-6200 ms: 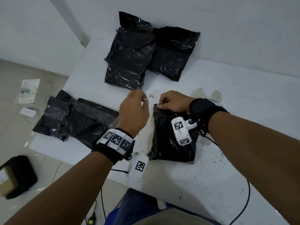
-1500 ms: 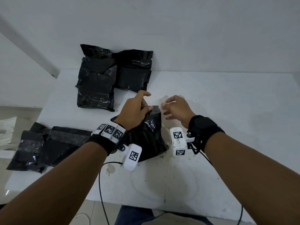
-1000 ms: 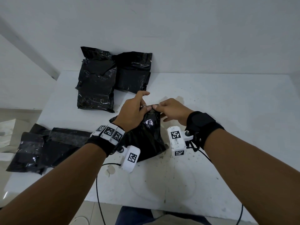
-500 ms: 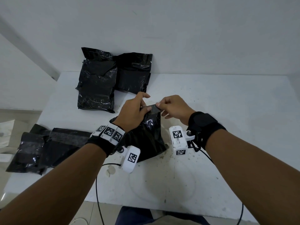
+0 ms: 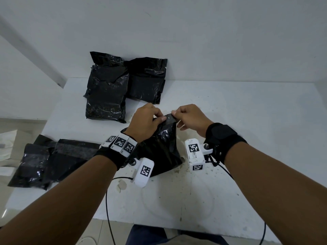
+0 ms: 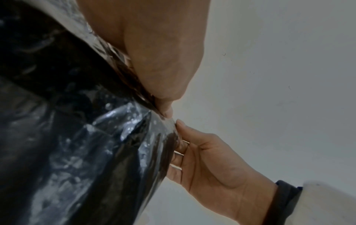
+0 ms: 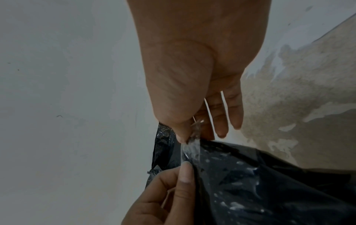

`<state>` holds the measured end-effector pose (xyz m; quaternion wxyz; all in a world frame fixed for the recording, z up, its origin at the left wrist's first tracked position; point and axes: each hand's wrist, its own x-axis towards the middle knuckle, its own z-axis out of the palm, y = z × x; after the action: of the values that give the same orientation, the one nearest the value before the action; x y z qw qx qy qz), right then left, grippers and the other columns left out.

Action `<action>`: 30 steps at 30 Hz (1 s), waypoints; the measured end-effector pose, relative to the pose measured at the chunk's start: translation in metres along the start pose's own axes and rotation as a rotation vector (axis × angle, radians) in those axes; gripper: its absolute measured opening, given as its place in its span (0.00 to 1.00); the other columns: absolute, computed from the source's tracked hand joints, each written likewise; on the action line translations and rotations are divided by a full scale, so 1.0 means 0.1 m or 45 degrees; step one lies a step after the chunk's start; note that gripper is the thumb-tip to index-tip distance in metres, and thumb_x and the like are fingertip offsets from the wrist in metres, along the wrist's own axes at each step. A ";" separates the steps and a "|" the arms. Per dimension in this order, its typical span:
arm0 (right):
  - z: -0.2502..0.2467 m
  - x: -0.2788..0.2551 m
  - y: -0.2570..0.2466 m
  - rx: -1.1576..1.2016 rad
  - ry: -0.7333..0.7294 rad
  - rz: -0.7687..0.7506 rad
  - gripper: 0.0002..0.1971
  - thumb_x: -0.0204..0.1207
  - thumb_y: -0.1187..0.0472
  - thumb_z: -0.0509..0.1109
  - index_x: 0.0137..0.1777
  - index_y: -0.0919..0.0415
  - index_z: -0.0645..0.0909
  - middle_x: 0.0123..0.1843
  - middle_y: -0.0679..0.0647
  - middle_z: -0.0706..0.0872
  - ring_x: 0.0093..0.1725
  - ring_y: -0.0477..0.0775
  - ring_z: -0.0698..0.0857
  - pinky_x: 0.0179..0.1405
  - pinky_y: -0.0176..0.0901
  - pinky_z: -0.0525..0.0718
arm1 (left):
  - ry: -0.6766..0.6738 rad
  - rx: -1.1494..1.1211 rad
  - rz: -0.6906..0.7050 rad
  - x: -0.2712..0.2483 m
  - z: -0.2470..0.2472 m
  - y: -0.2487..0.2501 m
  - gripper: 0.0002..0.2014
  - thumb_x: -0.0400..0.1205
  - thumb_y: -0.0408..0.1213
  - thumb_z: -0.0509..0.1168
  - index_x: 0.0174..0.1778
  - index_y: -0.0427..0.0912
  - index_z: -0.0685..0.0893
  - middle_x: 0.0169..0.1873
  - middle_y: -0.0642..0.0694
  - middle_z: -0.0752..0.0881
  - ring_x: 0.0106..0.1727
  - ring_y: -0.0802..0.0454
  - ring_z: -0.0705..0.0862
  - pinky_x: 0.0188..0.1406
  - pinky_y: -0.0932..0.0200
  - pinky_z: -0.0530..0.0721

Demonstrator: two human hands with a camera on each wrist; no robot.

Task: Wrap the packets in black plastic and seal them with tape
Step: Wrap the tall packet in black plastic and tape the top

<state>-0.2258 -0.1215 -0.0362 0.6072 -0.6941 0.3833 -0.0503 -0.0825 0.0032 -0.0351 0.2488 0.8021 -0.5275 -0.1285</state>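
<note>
Black plastic packet (image 5: 160, 149) stands between both wrists — left hand (image 5: 144, 123) and right hand (image 5: 192, 119) pinch its top edge.

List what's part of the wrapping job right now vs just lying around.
In use:
- black packet, top edge pinched by left hand and right hand
- clear tape at that edge

Lying about:
- two wrapped packets by wall
- black bundles, table's left edge

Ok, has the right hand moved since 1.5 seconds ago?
Yes, slightly: judged against the wrapped packets by the wall, the right hand has closed leftward onto the held packet's top edge, which the left hand also pinches.
</note>
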 end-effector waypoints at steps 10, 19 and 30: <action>-0.02 0.04 -0.02 -0.241 0.029 -0.212 0.06 0.82 0.60 0.70 0.47 0.63 0.86 0.38 0.52 0.88 0.34 0.49 0.85 0.35 0.45 0.88 | -0.011 0.023 0.044 0.03 0.01 0.03 0.09 0.81 0.42 0.72 0.43 0.40 0.92 0.38 0.51 0.77 0.38 0.55 0.74 0.36 0.75 0.64; -0.08 0.06 -0.02 -0.289 -0.025 -0.238 0.07 0.82 0.64 0.68 0.44 0.60 0.86 0.37 0.52 0.87 0.33 0.49 0.84 0.31 0.42 0.86 | -0.060 0.023 0.032 -0.04 -0.10 -0.12 0.12 0.80 0.45 0.73 0.55 0.43 0.90 0.46 0.50 0.86 0.42 0.54 0.84 0.46 0.59 0.79; -0.07 0.09 -0.04 -0.231 -0.069 -0.230 0.12 0.83 0.55 0.69 0.64 0.52 0.81 0.40 0.54 0.90 0.41 0.46 0.86 0.36 0.39 0.85 | -0.080 -0.096 -0.113 -0.24 -0.25 -0.39 0.06 0.80 0.35 0.74 0.50 0.40 0.87 0.33 0.54 0.85 0.39 0.56 0.84 0.45 0.63 0.79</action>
<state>-0.2214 -0.1320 -0.0344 0.5451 -0.7790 0.3056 -0.0509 -0.0502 0.0437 -0.0366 0.2562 0.8103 -0.4938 -0.1841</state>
